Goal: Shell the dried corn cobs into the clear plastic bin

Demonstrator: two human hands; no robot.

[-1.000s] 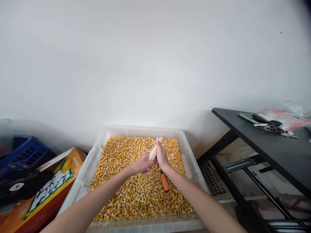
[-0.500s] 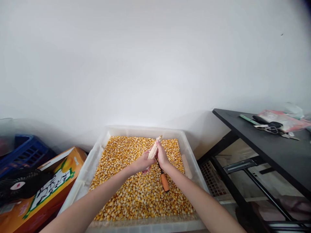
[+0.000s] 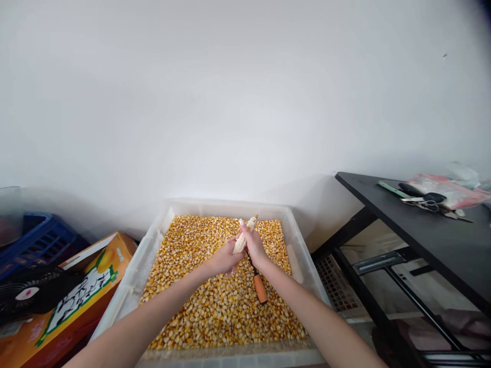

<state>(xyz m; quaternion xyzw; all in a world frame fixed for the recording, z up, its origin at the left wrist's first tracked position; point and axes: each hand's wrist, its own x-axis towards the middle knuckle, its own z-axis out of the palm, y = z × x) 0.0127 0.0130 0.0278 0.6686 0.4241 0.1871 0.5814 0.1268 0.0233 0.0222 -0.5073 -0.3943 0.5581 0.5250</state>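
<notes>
A pale, mostly bare corn cob [image 3: 240, 244] is held between both hands above the bin, tilted with its tip up and to the right. My left hand [image 3: 226, 258] is closed round its lower end. Around the upper part wraps my right hand [image 3: 253, 246], thumb lying across the cob; a few kernels show near the tip. Below the hands, a tool with an orange handle [image 3: 260, 289] lies on the loose corn kernels [image 3: 215, 306], its dark shaft partly hidden by my right hand. The kernels fill a translucent plastic bin [image 3: 153, 245].
To the left stand an orange cardboard box [image 3: 111, 266], a black fan-like object [image 3: 30, 294] and a blue crate [image 3: 49, 235]. On the right is a black table [image 3: 422, 225] bearing scissors [image 3: 424, 202] and a pinkish plastic bag [image 3: 448, 188]. A white wall rises behind.
My right thumb has moved from near the cob's tip across to its left side, leaving the tip showing more. The left hand keeps its hold, and the orange-handled tool stays put.
</notes>
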